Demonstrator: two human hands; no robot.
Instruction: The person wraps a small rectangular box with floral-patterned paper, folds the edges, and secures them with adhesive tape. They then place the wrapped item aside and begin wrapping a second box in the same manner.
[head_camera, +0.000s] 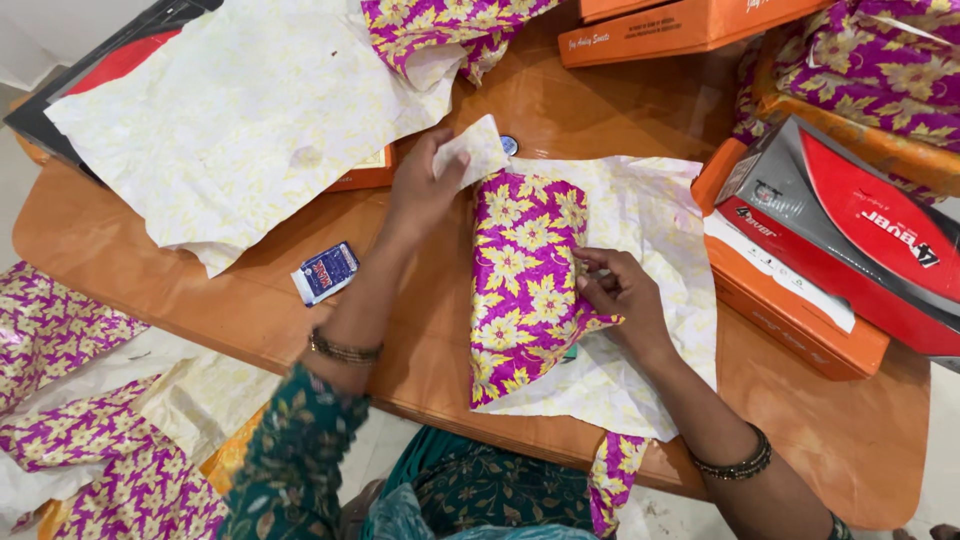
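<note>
Left hand (418, 190): beaded metal bangle at wrist, dark green sleeve with orange and yellow floral print above it. Right hand (622, 295): dark beaded bangles at wrist, forearm bare. Teal patterned garment over lap.

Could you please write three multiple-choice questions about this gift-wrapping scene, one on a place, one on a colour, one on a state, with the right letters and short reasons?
1. Where does the small blue packet lie?
A. On the wooden table, left of the left hand
B. On the red and grey box
C. On the floor

2. What colour is the printed side of the wrapping paper?
A. Green with stripes
B. Purple with yellow flowers
C. Plain orange

3. What is the right hand doing?
A. Hanging free in the air
B. Holding scissors
C. Pressing on the paper's fold

Answers: 1 A, it lies on bare wood beside the forearm. 2 B, the flowers show on the folded part. 3 C, its fingers rest on the fold.
</note>
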